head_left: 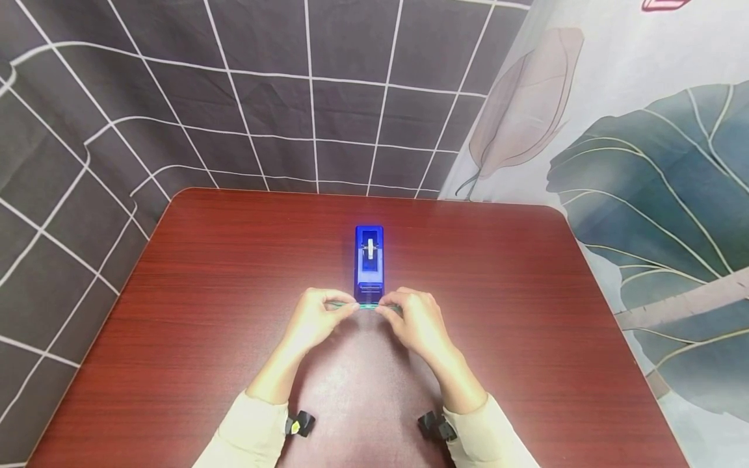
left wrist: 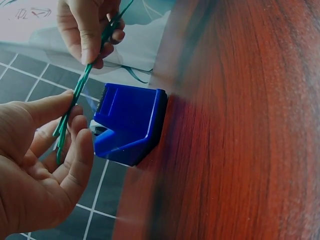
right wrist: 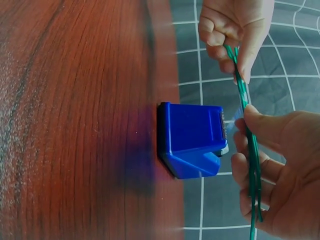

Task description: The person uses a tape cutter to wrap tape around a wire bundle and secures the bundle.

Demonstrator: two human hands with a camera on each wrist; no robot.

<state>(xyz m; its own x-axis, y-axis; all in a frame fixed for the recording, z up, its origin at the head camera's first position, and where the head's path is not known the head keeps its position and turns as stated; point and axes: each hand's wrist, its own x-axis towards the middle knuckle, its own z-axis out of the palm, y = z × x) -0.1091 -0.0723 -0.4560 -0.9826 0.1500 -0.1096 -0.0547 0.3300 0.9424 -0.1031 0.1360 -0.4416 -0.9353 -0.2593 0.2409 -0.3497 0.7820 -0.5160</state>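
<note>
A blue tape dispenser [head_left: 369,260] stands on the table, its serrated cutting edge toward the person. In front of that edge, both hands hold a small bundle of thin green strips [head_left: 368,305] crosswise. The left hand [head_left: 316,316] pinches one end between thumb and fingers; the left wrist view shows the strip ends [left wrist: 61,137] poking out below its thumb. The right hand [head_left: 417,318] pinches the other part, with longer strip ends [right wrist: 255,175] lying across its fingers. A faint see-through strip [right wrist: 235,119], apparently tape, shows between the cutter and the bundle.
The reddish-brown wooden table [head_left: 234,247] has rounded far corners. Behind it hangs a dark grey cloth with white grid lines [head_left: 345,110], and to the right a leaf-patterned curtain [head_left: 661,195]. Dark wrist-worn devices [head_left: 305,424] sit at both sleeves.
</note>
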